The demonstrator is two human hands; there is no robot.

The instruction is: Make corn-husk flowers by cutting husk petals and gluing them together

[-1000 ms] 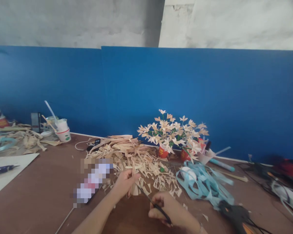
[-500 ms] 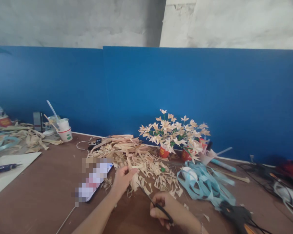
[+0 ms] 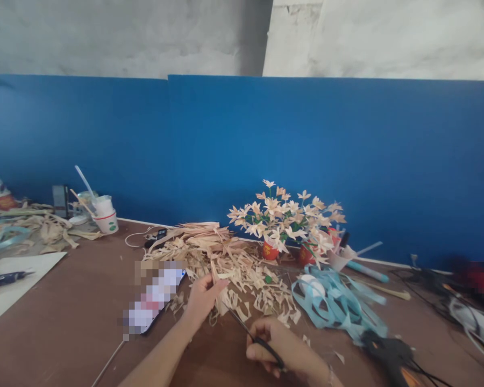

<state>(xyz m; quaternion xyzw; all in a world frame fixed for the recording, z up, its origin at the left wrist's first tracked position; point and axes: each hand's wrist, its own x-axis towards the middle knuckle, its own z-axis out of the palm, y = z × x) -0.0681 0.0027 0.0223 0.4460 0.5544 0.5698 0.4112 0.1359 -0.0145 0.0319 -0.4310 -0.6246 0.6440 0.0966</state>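
Observation:
My left hand (image 3: pixel 204 297) pinches a pale strip of dried husk (image 3: pixel 214 270) between thumb and fingers, above the front of a heap of loose husk pieces (image 3: pixel 237 269). My right hand (image 3: pixel 268 344) is closed around the dark handles of a pair of scissors (image 3: pixel 268 349). Their blades point up and left, with the tips close to the husk just below my left thumb. Whether the blades touch the strip, I cannot tell. Small cut scraps (image 3: pixel 276 301) lie scattered beyond the scissors.
Red cups with pale husk flowers (image 3: pixel 288 215) stand behind the heap. To the right lie tangled blue ribbon (image 3: pixel 339 303), a black glue gun (image 3: pixel 389 355) and cables. A phone (image 3: pixel 157 301) with a cord is at left. White cups (image 3: pixel 106 220) stand farther back.
Both hands keep nearly the same pose, with the scissors beside the husk strip. The whole view has shifted very slightly; no object has visibly been moved.

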